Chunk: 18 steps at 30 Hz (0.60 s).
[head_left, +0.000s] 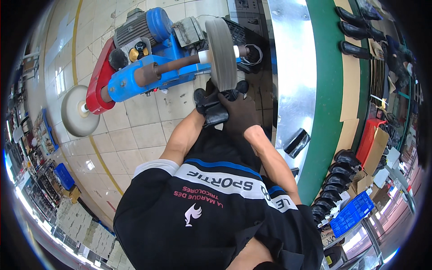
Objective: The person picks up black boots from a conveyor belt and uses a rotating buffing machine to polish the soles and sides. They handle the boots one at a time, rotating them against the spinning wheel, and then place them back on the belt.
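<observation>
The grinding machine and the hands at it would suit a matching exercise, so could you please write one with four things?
Things:
1. Glossy black piece
2. Slanting cover
3. Round disc
4. Ribbed motor

Descriptions:
A. Red
B. Pale, at the left end of the machine
C. Grey, with a blue end
D. Held between the gloved left hand and right hand

Right pairs: 1-D, 2-A, 3-B, 4-C.

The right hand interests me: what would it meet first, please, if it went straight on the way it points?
Beyond the shiny black item being held, the gloved right hand would probably meet the grey wheel first, though depth is unclear here.
</observation>
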Available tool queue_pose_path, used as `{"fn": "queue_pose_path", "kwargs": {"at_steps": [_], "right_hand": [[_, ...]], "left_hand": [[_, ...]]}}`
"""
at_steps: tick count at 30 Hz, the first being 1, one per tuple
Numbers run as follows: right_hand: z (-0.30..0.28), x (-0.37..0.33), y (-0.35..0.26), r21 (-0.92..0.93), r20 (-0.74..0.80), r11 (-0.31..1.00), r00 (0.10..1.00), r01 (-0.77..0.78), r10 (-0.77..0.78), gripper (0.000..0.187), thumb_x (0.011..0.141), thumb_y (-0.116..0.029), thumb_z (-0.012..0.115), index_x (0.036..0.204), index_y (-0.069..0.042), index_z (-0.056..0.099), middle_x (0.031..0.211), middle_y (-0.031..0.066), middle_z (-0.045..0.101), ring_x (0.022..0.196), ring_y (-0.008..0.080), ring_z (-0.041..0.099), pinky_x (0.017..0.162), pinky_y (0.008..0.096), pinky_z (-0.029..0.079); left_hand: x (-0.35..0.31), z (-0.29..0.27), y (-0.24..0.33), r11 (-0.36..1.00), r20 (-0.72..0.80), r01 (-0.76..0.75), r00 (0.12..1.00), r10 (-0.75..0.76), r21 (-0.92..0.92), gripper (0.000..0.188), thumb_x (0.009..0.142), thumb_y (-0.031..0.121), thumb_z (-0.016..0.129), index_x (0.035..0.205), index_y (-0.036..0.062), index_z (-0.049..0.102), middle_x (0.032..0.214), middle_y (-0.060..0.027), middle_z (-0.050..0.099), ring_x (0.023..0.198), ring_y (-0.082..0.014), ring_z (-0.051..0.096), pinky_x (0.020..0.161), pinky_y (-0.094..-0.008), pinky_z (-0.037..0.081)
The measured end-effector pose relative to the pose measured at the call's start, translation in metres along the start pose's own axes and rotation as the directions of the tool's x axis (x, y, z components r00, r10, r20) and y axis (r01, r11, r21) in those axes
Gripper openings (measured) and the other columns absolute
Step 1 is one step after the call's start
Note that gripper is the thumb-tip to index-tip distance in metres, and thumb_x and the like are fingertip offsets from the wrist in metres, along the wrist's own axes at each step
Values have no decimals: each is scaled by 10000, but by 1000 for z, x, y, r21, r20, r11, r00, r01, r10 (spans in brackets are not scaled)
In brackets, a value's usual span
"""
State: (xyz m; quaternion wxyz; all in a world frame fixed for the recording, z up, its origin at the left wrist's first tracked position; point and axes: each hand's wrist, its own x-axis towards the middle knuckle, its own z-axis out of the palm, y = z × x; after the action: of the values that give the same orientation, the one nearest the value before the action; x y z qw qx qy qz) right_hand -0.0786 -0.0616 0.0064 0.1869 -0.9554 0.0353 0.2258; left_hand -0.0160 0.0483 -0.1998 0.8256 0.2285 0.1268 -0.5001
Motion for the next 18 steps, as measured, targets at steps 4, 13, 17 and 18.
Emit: {"fn": "queue_pose_path", "kwargs": {"at_steps": [4,13,17,18], "right_hand": [[-22,-47,-7,-21,60,998,997,53,-51,755,653,-247,721,1377,-262,505,1083,297,529,935,462,542,838,479,445],[0,-90,7,748,-104,655,956,-108,276,659,745,-264,715,1359,-139,512,1141,217,589,1049,317,589,904,420,468],[52,-75,41,964,258,-169,875,-205,411,467,799,-208,670,1212,-6,586,1082,130,661,1007,206,635,887,337,493],[61,-75,44,742,-263,668,942,59,210,345,803,-185,652,1081,16,624,1065,132,665,981,212,648,857,347,517]], "left_hand": [[-25,21,-8,973,-118,70,988,-98,-220,460,1028,304,288,1213,-46,522,1118,-166,631,1015,-230,629,918,-358,514],[-44,103,26,775,-180,-110,943,279,622,503,982,364,379,1262,-35,500,1138,-181,628,1012,-269,634,893,-367,522],[-15,32,-1,581,-8,-279,897,441,764,435,959,288,490,1287,1,494,1128,-166,628,990,-274,635,876,-360,530],[1,12,-6,934,-156,-214,951,265,285,417,958,264,503,1289,9,495,1127,-159,628,984,-269,636,873,-361,532]]}}
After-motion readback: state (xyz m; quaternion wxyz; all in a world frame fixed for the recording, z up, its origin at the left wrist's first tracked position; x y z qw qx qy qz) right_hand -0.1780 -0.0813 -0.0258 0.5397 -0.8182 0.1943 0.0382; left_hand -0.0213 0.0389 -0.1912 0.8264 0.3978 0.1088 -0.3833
